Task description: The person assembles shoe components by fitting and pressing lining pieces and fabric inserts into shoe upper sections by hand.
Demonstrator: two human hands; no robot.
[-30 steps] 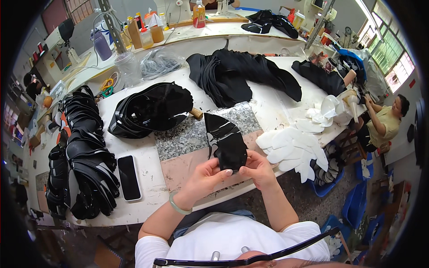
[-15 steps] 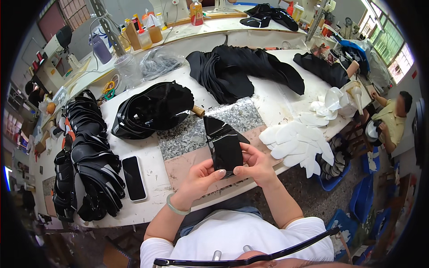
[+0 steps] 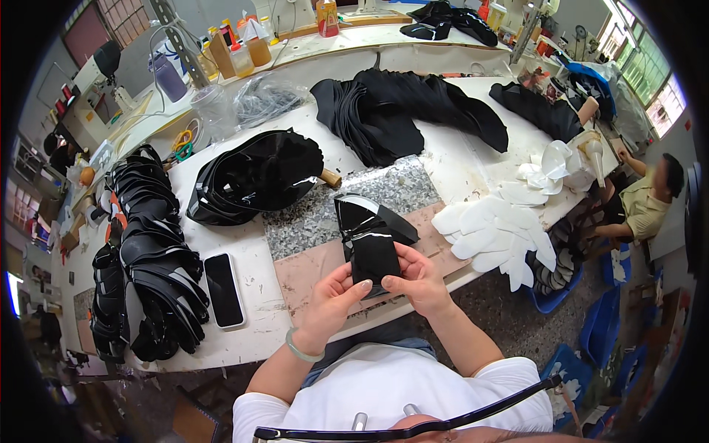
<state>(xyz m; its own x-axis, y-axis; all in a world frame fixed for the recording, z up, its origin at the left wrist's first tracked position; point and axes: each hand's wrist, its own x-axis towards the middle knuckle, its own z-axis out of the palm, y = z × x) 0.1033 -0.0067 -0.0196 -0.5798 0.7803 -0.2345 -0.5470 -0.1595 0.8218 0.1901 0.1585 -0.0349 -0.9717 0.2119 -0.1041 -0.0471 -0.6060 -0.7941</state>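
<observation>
Compared with the earlier frame, the black piece (image 3: 375, 255) has tilted in the hands, and a pale reflection now crosses its far end. Around it, glossy black stacked pieces (image 3: 255, 177) lie beyond to the left, with a wooden stick (image 3: 330, 179) beside them; matte black sheets (image 3: 413, 114) lie further back. White cut pieces (image 3: 493, 240) spread to the right, near the right hand (image 3: 418, 280); a phone (image 3: 224, 290) lies left of the left hand (image 3: 332, 297). Both hands pinch the near end of the piece, thumbs on top, fingers at the sides and behind. Its surface is shiny and creased, with a flap projecting at the right. It sits over the pink strip (image 3: 310, 272); contact cannot be determined. Room for movement opens over the speckled slab (image 3: 303, 232); the near table edge (image 3: 255, 357) runs below the wrists.
</observation>
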